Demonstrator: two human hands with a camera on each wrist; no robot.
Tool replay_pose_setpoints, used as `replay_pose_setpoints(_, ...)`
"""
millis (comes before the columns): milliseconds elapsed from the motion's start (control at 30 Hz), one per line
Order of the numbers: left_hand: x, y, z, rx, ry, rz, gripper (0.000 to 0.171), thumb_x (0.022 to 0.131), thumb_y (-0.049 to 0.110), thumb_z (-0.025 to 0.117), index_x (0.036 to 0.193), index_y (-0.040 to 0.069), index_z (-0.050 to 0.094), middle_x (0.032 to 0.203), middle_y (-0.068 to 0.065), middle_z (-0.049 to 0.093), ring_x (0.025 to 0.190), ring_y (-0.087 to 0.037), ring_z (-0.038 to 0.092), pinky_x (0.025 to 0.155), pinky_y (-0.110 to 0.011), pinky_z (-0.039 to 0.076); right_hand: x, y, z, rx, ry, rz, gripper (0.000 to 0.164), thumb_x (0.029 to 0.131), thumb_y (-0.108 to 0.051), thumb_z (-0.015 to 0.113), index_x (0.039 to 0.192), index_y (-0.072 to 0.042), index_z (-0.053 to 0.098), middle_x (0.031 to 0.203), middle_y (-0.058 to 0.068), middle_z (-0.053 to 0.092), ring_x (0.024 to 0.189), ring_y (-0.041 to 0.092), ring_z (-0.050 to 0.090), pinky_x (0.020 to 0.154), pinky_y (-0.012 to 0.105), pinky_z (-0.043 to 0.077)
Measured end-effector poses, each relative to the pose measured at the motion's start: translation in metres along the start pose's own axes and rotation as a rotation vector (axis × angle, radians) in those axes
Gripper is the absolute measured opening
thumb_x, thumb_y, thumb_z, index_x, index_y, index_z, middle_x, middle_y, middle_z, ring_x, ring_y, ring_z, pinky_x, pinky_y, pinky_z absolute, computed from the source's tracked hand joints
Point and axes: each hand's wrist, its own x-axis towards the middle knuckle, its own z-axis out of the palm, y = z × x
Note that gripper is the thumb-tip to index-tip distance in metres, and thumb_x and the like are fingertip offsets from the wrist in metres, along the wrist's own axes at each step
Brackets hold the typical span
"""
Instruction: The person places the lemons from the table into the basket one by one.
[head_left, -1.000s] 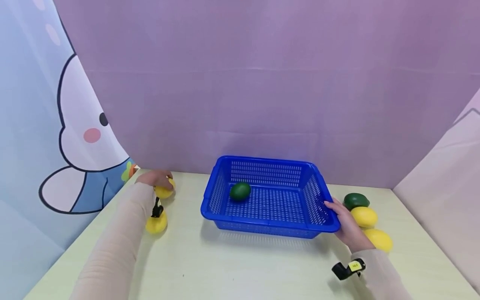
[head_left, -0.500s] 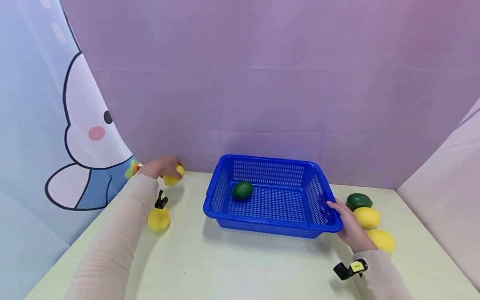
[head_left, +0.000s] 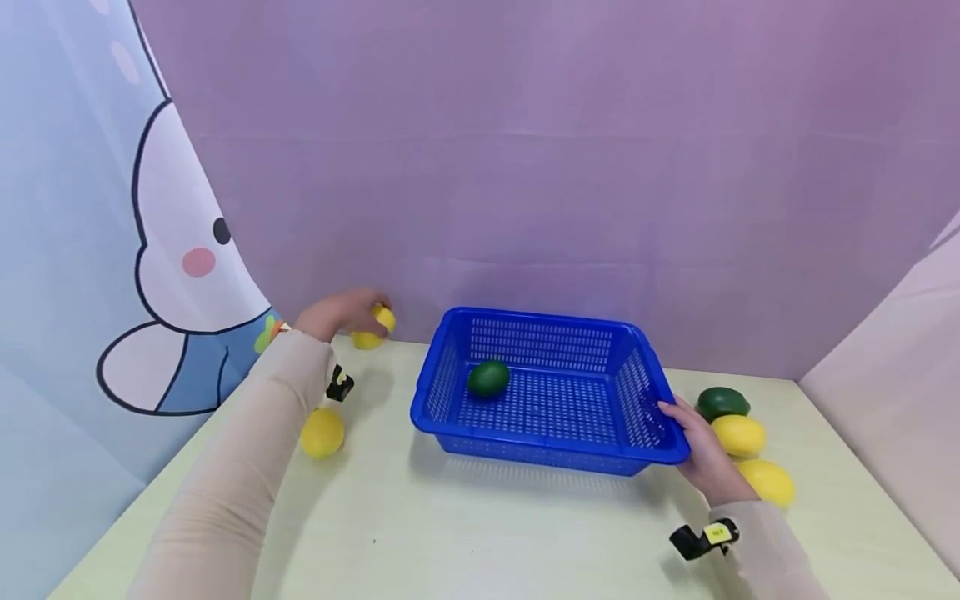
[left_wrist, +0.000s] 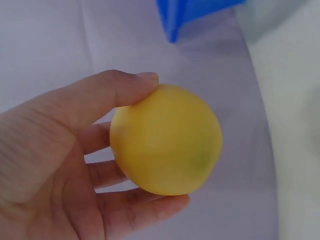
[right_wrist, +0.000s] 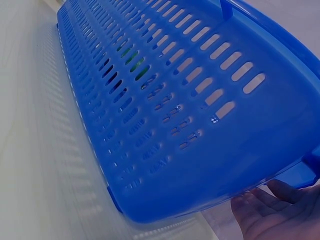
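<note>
My left hand holds a round yellow fruit near the back left edge of the table, thumb on one side and fingers on the other. In the left wrist view the fruit looks smooth, with a faint greenish patch. Another yellow fruit lies on the table below that wrist. At the right end of the blue plastic basket, my right hand grips the rim. The right wrist view shows its fingers under the rim. Inside the basket, toward the left, sits a dark green fruit.
Right of the basket lie a dark green fruit and two yellow fruits, the middle one and the nearer one. A purple curtain hangs behind the pale table. A cartoon-printed curtain borders the left side.
My left hand has raised the yellow fruit and carried it right and away from me, leaving the other yellow fruit in place. The right hand has stayed at the basket rim.
</note>
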Motion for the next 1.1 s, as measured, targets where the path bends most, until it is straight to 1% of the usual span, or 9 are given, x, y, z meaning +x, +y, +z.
replay_pose_setpoints(167, 0.001, 0.015, -0.003, 0.020, -0.001, 0.046, 0.054, 0.085, 0.026, 0.066, 0.132, 0.007, 0.049, 0.130, -0.015, 0.050, 0.111, -0.033, 0.046, 0.095, -0.053, 0.041, -0.001, 0.002, -0.002, -0.006, 0.001, 0.003, 0.066, 0.101, -0.033, 0.038, 0.151, -0.014, 0.001, 0.098, -0.010, 0.062, 0.090, 0.009, 0.061, 0.082, 0.026, 0.053)
replay_pose_setpoints(333, 0.003, 0.030, -0.006, 0.039, 0.028, 0.112, 0.053, 0.084, 0.022, 0.066, 0.131, 0.005, 0.050, 0.124, -0.015, 0.053, 0.108, -0.031, 0.048, 0.092, -0.050, 0.042, -0.001, 0.002, -0.002, -0.021, 0.005, 0.002, 0.067, 0.101, -0.035, 0.039, 0.152, -0.014, 0.000, 0.099, -0.011, 0.061, 0.091, 0.009, 0.061, 0.083, 0.026, 0.053)
replay_pose_setpoints(433, 0.006, 0.038, -0.008, 0.040, 0.033, 0.121, 0.055, 0.083, 0.022, 0.066, 0.133, 0.005, 0.049, 0.121, -0.015, 0.055, 0.106, -0.031, 0.050, 0.091, -0.049, 0.043, 0.000, 0.001, -0.002, -0.023, -0.001, -0.003, 0.068, 0.101, -0.034, 0.038, 0.152, -0.014, -0.002, 0.100, -0.011, 0.061, 0.092, 0.009, 0.061, 0.083, 0.026, 0.052)
replay_pose_setpoints(567, 0.009, 0.048, -0.007, 0.041, 0.027, 0.102, 0.056, 0.083, 0.024, 0.067, 0.134, 0.007, 0.049, 0.121, -0.014, 0.055, 0.106, -0.031, 0.050, 0.092, -0.049, 0.043, -0.001, 0.001, -0.003, -0.032, 0.003, -0.003, 0.067, 0.101, -0.034, 0.037, 0.152, -0.013, -0.001, 0.101, -0.011, 0.060, 0.092, 0.009, 0.061, 0.083, 0.027, 0.052)
replay_pose_setpoints(633, 0.011, 0.052, -0.007, 0.043, 0.027, 0.103, 0.056, 0.083, 0.024, 0.067, 0.134, 0.008, 0.049, 0.122, -0.013, 0.054, 0.106, -0.031, 0.049, 0.093, -0.050, 0.042, -0.001, 0.002, -0.004, -0.039, 0.010, 0.000, 0.067, 0.101, -0.035, 0.037, 0.152, -0.013, -0.001, 0.101, -0.011, 0.060, 0.092, 0.009, 0.061, 0.083, 0.027, 0.052)
replay_pose_setpoints(900, 0.013, 0.074, -0.009, 0.029, 0.039, 0.163, 0.055, 0.084, 0.023, 0.066, 0.134, 0.009, 0.048, 0.125, -0.012, 0.054, 0.107, -0.029, 0.050, 0.094, -0.049, 0.042, -0.002, 0.002, -0.007, -0.049, 0.017, -0.005, 0.067, 0.101, -0.035, 0.036, 0.152, -0.014, -0.003, 0.101, -0.013, 0.060, 0.093, 0.009, 0.061, 0.084, 0.027, 0.052)
replay_pose_setpoints(1100, 0.020, 0.089, -0.004, 0.040, 0.036, 0.205, 0.056, 0.083, 0.025, 0.066, 0.134, 0.008, 0.048, 0.122, -0.011, 0.055, 0.104, -0.028, 0.051, 0.092, -0.046, 0.044, -0.003, 0.002, -0.008, -0.037, 0.020, -0.005, 0.068, 0.101, -0.036, 0.037, 0.152, -0.013, -0.002, 0.099, -0.013, 0.062, 0.093, 0.009, 0.062, 0.083, 0.027, 0.052)
